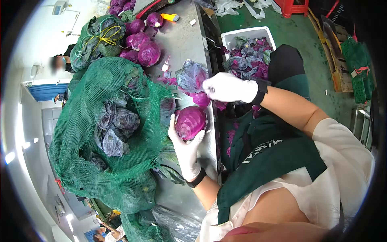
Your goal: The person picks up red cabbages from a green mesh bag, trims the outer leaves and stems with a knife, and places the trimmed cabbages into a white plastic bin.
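Note:
My left hand (185,149), in a white glove, is closed round the lower side of a peeled red cabbage (191,122), thumb and fingers apart on either side of it. The cabbage sits over the edge of a metal table (181,40). My right hand (229,87), also gloved in white, is curled into a fist just above and right of the cabbage; I cannot tell what is inside it. Right beside that fist lie a loose grey-purple outer leaf (191,76) and a bright purple piece of cabbage (200,99).
A green mesh sack (76,129) holding unpeeled cabbages (117,121) spreads beyond my left hand. Several peeled cabbages (149,53) and a yellow-handled tool (169,17) lie further along the table. A white bin (271,34) of leaves stands on the floor, near a red stool (292,8).

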`<state>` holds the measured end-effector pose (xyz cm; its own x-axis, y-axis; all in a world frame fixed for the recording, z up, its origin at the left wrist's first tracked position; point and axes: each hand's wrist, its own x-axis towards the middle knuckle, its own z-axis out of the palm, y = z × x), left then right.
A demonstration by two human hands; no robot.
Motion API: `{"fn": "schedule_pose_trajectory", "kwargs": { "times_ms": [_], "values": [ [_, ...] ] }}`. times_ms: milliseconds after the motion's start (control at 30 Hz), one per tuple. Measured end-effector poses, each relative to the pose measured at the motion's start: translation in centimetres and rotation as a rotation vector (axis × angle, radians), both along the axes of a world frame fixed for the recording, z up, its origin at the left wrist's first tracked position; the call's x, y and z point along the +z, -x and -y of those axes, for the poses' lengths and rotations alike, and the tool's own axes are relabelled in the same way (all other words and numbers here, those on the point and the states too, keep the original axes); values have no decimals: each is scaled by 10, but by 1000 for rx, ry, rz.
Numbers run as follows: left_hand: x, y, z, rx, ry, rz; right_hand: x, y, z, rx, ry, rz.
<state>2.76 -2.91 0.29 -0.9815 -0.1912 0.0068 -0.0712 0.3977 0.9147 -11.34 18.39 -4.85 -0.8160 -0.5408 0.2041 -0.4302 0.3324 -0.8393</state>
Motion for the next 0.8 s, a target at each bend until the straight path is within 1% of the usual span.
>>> {"fn": "schedule_pose_trajectory", "kwargs": {
  "times_ms": [33,100,133,167,233,267,300,367,433,467,500,533,567,600,667,733,800],
  "values": [
    [2,-1,1,-4,2,-2,-7,7,-5,-50,-5,-60],
    [5,-6,1,-14,-101,-15,-14,13,-17,-225,-178,-65],
    [1,-8,5,-13,-113,-17,-20,16,-20,-328,-148,-292],
    [-2,-12,8,-15,-114,-9,-23,17,-23,-378,-227,-356],
    [-7,-15,10,-17,-55,-16,10,2,-14,-349,-81,-248],
    [-6,-14,10,-43,-16,-13,8,-1,-5,-250,54,-191],
    [-5,-14,5,-47,-14,-9,23,-10,-2,-93,113,-71],
    [0,-14,-10,-33,-157,-19,26,-20,19,145,221,-5],
    [-8,-13,-10,-98,-117,-61,28,-27,30,176,301,-200],
    [-7,-13,-10,-122,17,-80,32,-24,28,207,196,-160],
    [-4,-12,-11,-138,156,-101,26,-22,30,201,205,-188],
    [-2,-12,-18,-95,36,-110,30,-20,27,239,170,-160],
    [-2,-11,-26,-52,-144,-76,34,-19,23,277,130,-129],
    [-2,-9,-28,-26,-106,-79,32,-20,22,269,184,-144],
    [-4,-6,-26,-21,1,-90,32,-19,19,287,119,-204],
    [-8,-2,-24,-27,-13,-96,27,-17,19,296,88,-235],
    [-7,0,-25,-41,-55,-97,19,-14,22,287,99,-478]
  ]
}}
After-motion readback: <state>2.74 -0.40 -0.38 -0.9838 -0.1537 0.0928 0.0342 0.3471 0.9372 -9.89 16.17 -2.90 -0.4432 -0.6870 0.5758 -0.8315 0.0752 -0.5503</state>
